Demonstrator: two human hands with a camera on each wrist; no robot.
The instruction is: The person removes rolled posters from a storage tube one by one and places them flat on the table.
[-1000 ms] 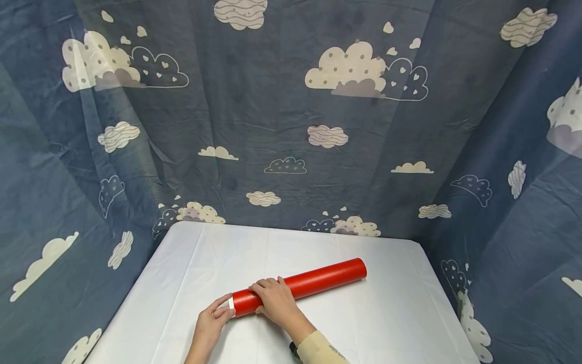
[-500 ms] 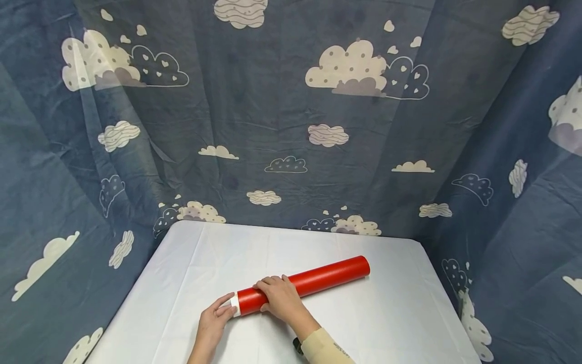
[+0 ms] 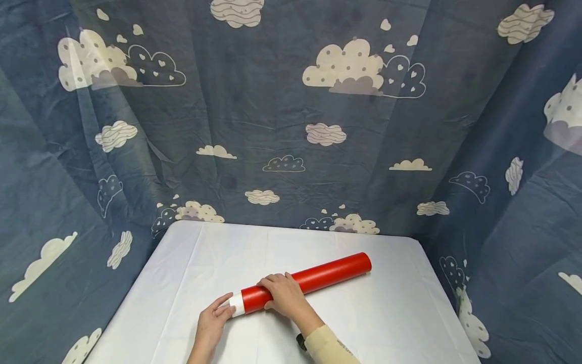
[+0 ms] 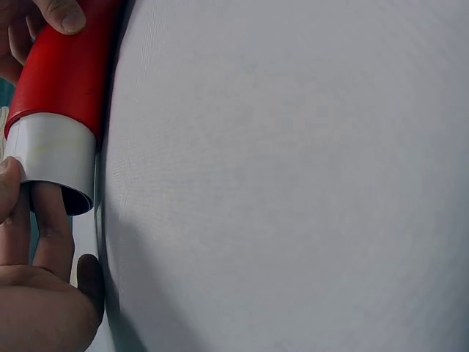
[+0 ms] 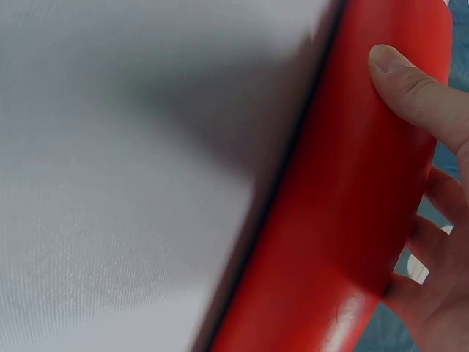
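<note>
A long red tube (image 3: 334, 273) lies slantwise over the white table, its far end toward the back right. Out of its near left end sticks a short length of a white rolled sheet (image 3: 237, 304), hollow and dark inside in the left wrist view. My left hand (image 3: 211, 323) pinches the rim of this white roll, the thumb outside and fingers reaching into the opening. Around the red tube, just right of the white part, my right hand (image 3: 286, 298) holds on from above. The right wrist view has its thumb (image 5: 410, 92) on one side and the other fingers across.
The white cloth-covered table (image 3: 400, 313) has lengthwise creases. Dark blue curtains (image 3: 282, 111) with printed clouds hang behind it and along both sides. A dark band (image 3: 301, 342) sits on the right wrist by a pale yellow sleeve (image 3: 328, 346).
My right hand and the red tube have shifted a little to the right and back. More of the white roll shows at the near end; my left hand has stayed almost in place.
</note>
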